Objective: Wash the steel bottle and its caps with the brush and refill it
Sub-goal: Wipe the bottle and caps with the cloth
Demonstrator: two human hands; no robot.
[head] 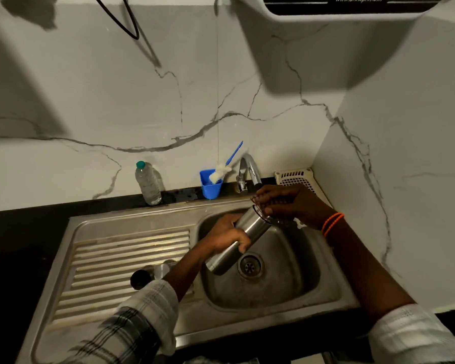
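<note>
The steel bottle (243, 235) is tilted over the sink basin (294, 264), mouth up and to the right, just below the tap spout (251, 169). My left hand (227, 236) grips its middle. My right hand (286, 203) covers the bottle's mouth with curled fingers; whether it holds a cap is hidden. A black cap (140, 279) and a steel cap (163, 269) lie on the ribbed drainboard (116, 258), partly behind my left forearm. The blue-handled brush (225, 169) with white bristles stands in a blue cup (210, 187) against the wall.
A clear plastic water bottle (148, 183) with a green cap stands on the dark counter left of the cup. A white perforated basket (296, 178) sits in the back right corner. A water purifier (352, 6) hangs overhead. The drain (250, 265) lies below the bottle.
</note>
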